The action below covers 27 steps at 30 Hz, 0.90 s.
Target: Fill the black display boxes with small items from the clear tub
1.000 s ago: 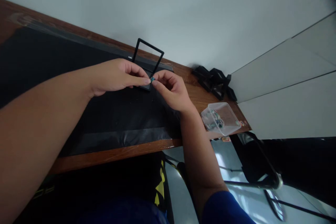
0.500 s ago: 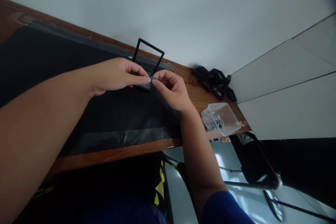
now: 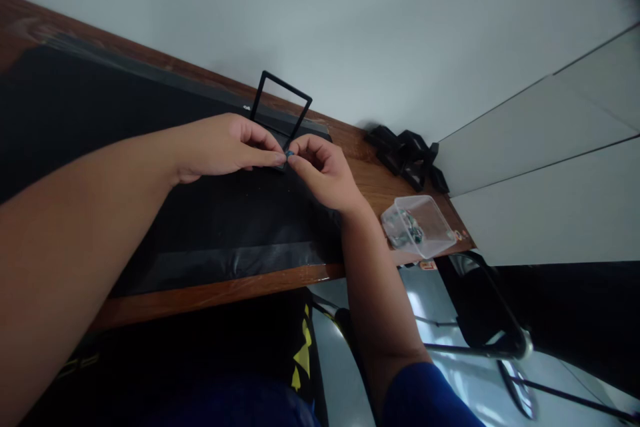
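Between the fingertips of both hands is a tiny blue-green piece point(image 3: 289, 154), too small to make out its kind. My left hand point(image 3: 233, 143) pinches it from the left, thumb against forefinger. From the right, my right hand point(image 3: 325, 170) grips it with thumb and forefinger, its other fingers curled. Just behind the fingertips stands a black open-lidded frame case point(image 3: 287, 85), its lid upright with a clear window; the hands cover much of its base.
On the wooden table point(image 3: 373, 177) lies a black mat point(image 3: 215, 220). To the right, a clear plastic box point(image 3: 435, 227) contains small greenish pieces. Several black cases point(image 3: 410, 153) are piled by the wall. A black metal-framed chair point(image 3: 480, 307) stands at the lower right.
Both hands stay at nearly the same spot, still pinching the small piece. The fingertips have shifted slightly, and less of the piece and of the case's base shows now.
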### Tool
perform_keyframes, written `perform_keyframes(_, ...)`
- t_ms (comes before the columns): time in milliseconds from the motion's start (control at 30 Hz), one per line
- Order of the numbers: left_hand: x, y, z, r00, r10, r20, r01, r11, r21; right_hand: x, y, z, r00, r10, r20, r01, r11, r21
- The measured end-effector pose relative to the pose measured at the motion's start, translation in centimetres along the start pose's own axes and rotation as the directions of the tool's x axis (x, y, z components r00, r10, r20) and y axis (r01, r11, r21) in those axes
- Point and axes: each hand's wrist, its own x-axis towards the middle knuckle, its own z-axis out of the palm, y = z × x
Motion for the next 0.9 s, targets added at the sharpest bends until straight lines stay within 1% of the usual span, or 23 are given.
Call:
perform_keyframes(133,0.0,0.0,0.1,1.000,-0.007,0.020,0.008,1.000,-0.026,0.1,-0.2,0.1,0.999,0.035,0.003,-0.035,0.999,0.016)
perform_keyframes(300,0.1,-0.1,0.4,1.000,-0.013,0.003,0.013,0.999,-0.047,0.1,-0.2,0.1,0.998,0.056,0.014,-0.057,0.996,0.072)
perform_keyframes(400,-0.1,0.2,0.4,1.000,-0.016,0.011,0.016,0.998,-0.056,0.2,0.0,0.1,0.996,0.084,-0.014,-0.083,0.994,0.075)
perform_keyframes(500,-0.3,0.5,0.0,1.000,-0.017,0.005,0.017,0.999,-0.045,0.2,0.1,0.1,0.993,0.108,-0.051,-0.104,0.992,0.067)
perform_keyframes(600,-0.2,0.5,-0.7,0.998,-0.021,-0.059,0.016,0.997,-0.071,0.3,0.1,0.0,0.992,0.107,-0.073,-0.103,0.994,0.046)
perform_keyframes(700,0.1,0.2,-1.1,0.983,-0.058,-0.177,0.034,0.990,-0.136,0.3,0.3,-0.1,0.989,0.115,-0.089,-0.116,0.993,0.000)
perform_keyframes(767,0.1,-0.2,-1.3,0.961,-0.070,-0.268,0.035,0.990,-0.133,0.4,0.6,-0.3,0.986,0.132,-0.106,-0.138,0.989,-0.048)
perform_keyframes(800,0.1,-0.4,-1.4,0.950,-0.060,-0.306,0.031,0.995,-0.098,0.5,0.9,-0.3,0.983,0.140,-0.119,-0.150,0.986,-0.077)
perform_keyframes(867,0.3,-1.1,-1.6,0.931,-0.013,-0.366,0.030,0.999,0.043,0.7,1.4,-0.4,0.977,0.151,-0.149,-0.172,0.975,-0.139)
perform_keyframes(900,0.4,-1.5,-1.7,0.942,0.053,-0.331,-0.001,0.988,0.155,0.8,1.7,-0.4,0.974,0.157,-0.165,-0.185,0.968,-0.168)
